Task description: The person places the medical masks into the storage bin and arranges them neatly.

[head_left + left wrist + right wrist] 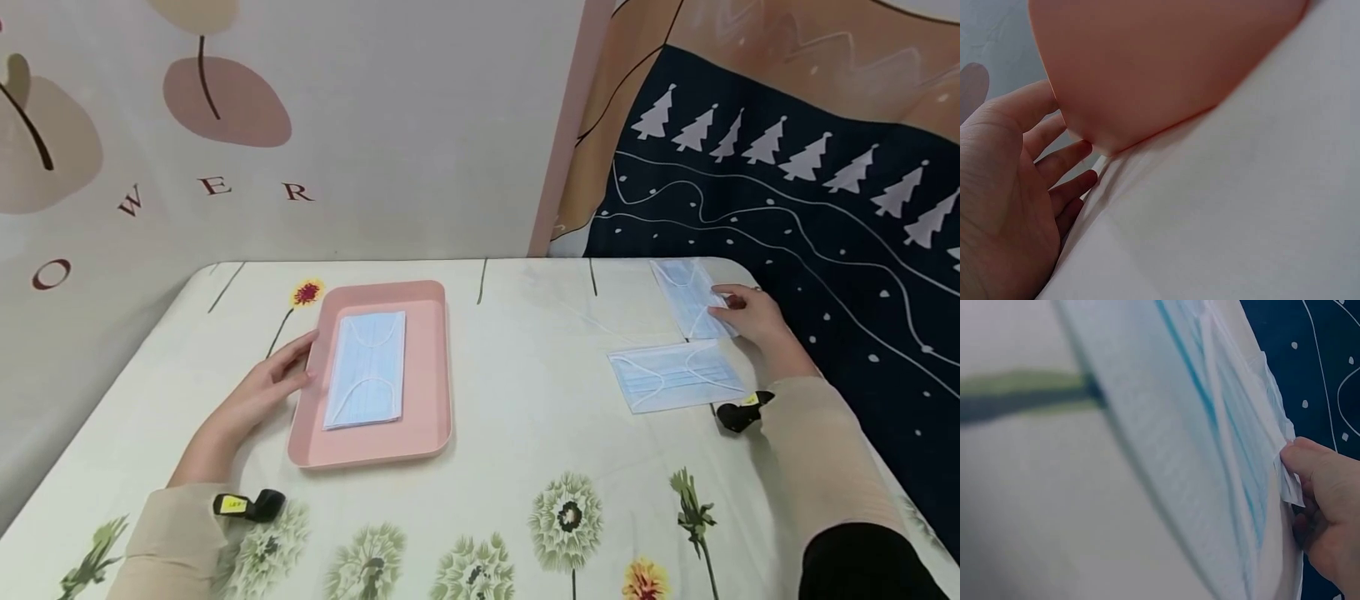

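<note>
Light-blue, pleated rectangular face masks (pixel 365 367) with thin white ear loops show in three places: one in a smooth pink, round-cornered tray (pixel 427 375), two at right on a white flower-printed tablecloth (pixel 525 375). The right hand (pixel 756 321) pinches the farther loose mask (pixel 684 292) at its edge, thumb against fingers; the nearer loose mask (pixel 675 380) lies just beside. The left hand's (pixel 258 387) loosely extended fingers touch the tray's left rim.
</note>
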`<state>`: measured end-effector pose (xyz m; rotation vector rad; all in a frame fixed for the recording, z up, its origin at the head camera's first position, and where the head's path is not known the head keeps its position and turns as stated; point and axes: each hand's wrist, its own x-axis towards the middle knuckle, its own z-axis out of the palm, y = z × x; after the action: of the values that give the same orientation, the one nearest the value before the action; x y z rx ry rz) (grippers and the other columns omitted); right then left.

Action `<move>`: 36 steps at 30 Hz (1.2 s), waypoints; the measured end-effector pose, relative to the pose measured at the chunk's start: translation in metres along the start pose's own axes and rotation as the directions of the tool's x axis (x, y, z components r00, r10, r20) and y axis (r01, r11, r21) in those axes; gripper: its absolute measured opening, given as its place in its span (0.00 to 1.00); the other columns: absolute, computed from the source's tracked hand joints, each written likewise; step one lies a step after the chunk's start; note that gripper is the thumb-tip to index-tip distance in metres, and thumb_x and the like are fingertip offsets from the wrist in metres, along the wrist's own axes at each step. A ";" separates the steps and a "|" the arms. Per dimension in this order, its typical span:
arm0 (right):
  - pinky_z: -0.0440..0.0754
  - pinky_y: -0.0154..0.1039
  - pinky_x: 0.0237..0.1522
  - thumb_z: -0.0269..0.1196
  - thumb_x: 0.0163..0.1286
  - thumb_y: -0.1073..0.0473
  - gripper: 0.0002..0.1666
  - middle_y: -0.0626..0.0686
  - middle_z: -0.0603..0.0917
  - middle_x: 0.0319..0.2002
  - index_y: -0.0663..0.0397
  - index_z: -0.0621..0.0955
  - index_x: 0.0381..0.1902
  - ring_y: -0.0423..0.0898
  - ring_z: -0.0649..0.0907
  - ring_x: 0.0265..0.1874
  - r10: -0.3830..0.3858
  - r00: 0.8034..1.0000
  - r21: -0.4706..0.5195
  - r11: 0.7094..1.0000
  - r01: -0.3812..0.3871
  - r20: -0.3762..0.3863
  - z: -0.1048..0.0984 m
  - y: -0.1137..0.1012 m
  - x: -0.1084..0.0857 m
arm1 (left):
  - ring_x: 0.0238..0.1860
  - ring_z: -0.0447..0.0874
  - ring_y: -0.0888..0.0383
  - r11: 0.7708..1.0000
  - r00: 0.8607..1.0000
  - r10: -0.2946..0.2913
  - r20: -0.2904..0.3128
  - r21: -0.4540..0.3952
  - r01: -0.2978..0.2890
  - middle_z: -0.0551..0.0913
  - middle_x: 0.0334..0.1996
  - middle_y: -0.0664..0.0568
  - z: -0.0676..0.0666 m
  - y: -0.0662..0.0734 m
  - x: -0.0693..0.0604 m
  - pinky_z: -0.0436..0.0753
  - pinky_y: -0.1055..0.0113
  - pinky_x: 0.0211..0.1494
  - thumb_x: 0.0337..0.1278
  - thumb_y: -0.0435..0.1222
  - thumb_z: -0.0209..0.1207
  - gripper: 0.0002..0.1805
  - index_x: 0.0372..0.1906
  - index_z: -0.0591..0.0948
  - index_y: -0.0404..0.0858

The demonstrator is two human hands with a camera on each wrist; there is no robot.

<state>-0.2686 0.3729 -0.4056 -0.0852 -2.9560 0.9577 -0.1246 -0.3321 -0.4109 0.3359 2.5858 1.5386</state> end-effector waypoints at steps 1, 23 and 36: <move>0.70 0.43 0.39 0.58 0.71 0.57 0.28 0.67 0.70 0.48 0.66 0.71 0.64 0.59 0.69 0.43 0.004 1.000 -0.004 1.000 -0.004 0.003 0.000 0.000 0.001 | 0.71 0.51 0.42 1.000 1.000 0.001 0.000 -0.004 -0.001 0.53 0.72 0.37 0.000 0.000 0.000 0.61 0.88 0.56 0.68 0.36 0.55 0.37 0.76 0.53 0.41; 0.69 0.35 0.32 0.61 0.67 0.65 0.25 0.65 0.70 0.44 0.69 0.73 0.60 0.57 0.68 0.39 0.052 0.999 0.004 0.999 -0.052 0.013 -0.014 -0.012 0.006 | 0.71 0.54 0.52 1.000 1.000 0.014 0.000 -0.024 -0.014 0.53 0.72 0.36 0.000 0.001 -0.001 0.61 0.87 0.57 0.68 0.35 0.55 0.36 0.76 0.53 0.40; 0.69 0.29 0.30 0.60 0.69 0.61 0.26 0.66 0.70 0.52 0.66 0.73 0.62 0.55 0.69 0.44 0.021 0.997 0.059 0.998 -0.017 -0.078 -0.018 -0.024 -0.005 | 0.71 0.52 0.42 1.000 1.000 -0.001 -0.002 -0.024 0.001 0.53 0.72 0.37 0.000 0.000 -0.001 0.61 0.87 0.57 0.68 0.36 0.55 0.37 0.76 0.53 0.41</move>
<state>-0.2638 0.3635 -0.3772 -0.1461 -2.8588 1.0182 -0.1238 -0.3317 -0.4106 0.3302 2.5660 1.5691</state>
